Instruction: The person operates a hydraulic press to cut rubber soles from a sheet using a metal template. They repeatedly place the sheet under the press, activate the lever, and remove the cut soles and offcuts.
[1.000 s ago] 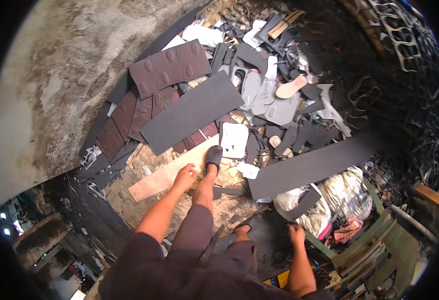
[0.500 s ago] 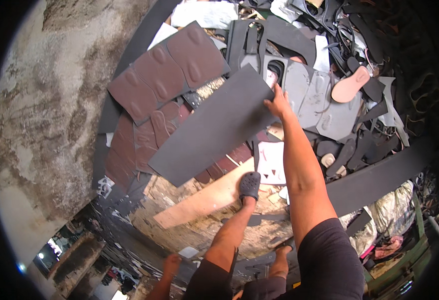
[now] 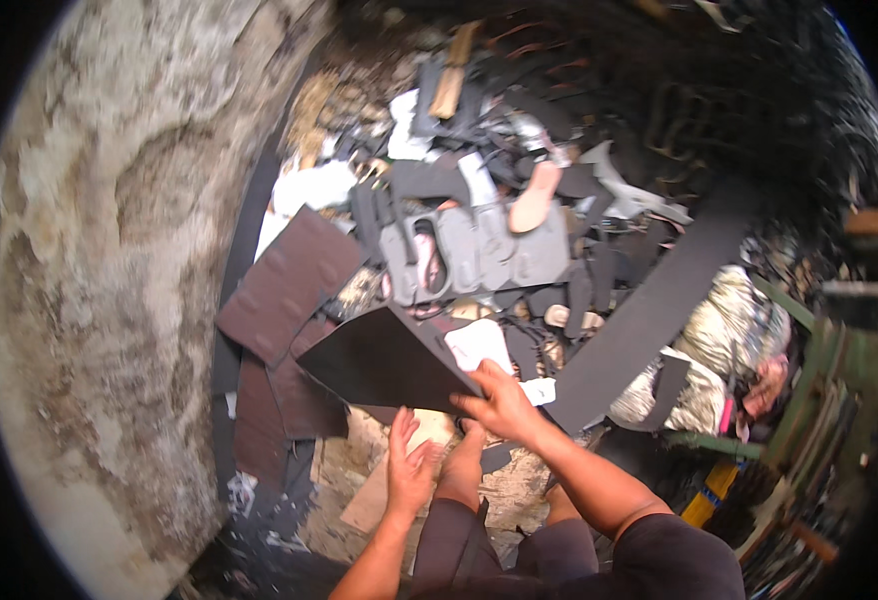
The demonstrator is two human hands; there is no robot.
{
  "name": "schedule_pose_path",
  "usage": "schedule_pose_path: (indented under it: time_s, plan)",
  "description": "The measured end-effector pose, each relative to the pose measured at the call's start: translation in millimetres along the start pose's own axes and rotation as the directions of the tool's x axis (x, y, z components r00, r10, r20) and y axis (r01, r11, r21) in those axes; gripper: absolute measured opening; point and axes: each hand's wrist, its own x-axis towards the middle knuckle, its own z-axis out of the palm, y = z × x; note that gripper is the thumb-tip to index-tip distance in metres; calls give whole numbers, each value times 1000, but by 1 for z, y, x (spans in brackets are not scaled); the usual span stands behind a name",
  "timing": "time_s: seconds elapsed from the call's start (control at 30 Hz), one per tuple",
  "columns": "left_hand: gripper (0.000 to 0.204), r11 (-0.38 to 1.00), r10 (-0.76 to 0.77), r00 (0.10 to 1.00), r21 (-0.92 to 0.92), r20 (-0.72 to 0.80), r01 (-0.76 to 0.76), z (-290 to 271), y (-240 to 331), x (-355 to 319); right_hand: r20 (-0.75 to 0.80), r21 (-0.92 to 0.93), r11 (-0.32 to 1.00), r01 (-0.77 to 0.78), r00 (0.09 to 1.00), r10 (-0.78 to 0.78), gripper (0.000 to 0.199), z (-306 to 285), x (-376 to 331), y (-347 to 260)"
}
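My right hand (image 3: 507, 405) grips the right end of a dark grey foam sheet (image 3: 379, 355), with the thumb on one face. The sheet is lifted, and its right part bends up. Just below the sheet's lower edge is my left hand (image 3: 411, 465), fingers spread, holding nothing. Under and left of the sheet lie brown sheets moulded with sole shapes (image 3: 294, 285). A white piece (image 3: 479, 345) shows beyond my right hand. Farther off, a grey sheet with sole outlines (image 3: 534, 250) has a pink insole (image 3: 536, 198) on it.
A stained wall (image 3: 109, 250) rises on the left. Dark offcuts and scraps cover the far area. A long dark strip (image 3: 644, 310) slants along the right, beside bulging plastic sacks (image 3: 724, 330) and a green frame (image 3: 809, 390). A tan board (image 3: 369, 495) lies near my legs.
The view has swung to the right. My right hand has drawn the foam sheet nearer, and the sheet now bends. My left hand has come up beside its lower edge.
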Motion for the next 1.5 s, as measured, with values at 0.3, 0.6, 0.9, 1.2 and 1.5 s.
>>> schedule_pose_path:
  time_s: [0.3,0.6,0.9,1.2,1.5]
  plan:
    - [55,644,159,875,623,457,-443,166,194,-152,-112,91,971,223,971,-212,56,-129,-292,-71]
    - [39,-89,-155,153,140,976,-986,293,284,-396,-785,365,895,-256,432,444,71,-137,-673,92]
    - [48,932,61,495,128,867,-338,430,212,-436,106,451,-52,891,5,994,121,-82,-902,223]
    - [50,941,-130,722,313,679,-125,457,82,-325,-790,-143,325,935,-305,532,73,-273,-987,206]
    - [49,963,-106,821,262,561,-55,491,69,-246,-665,118,236,964,-100,740,58,-421,-915,289]
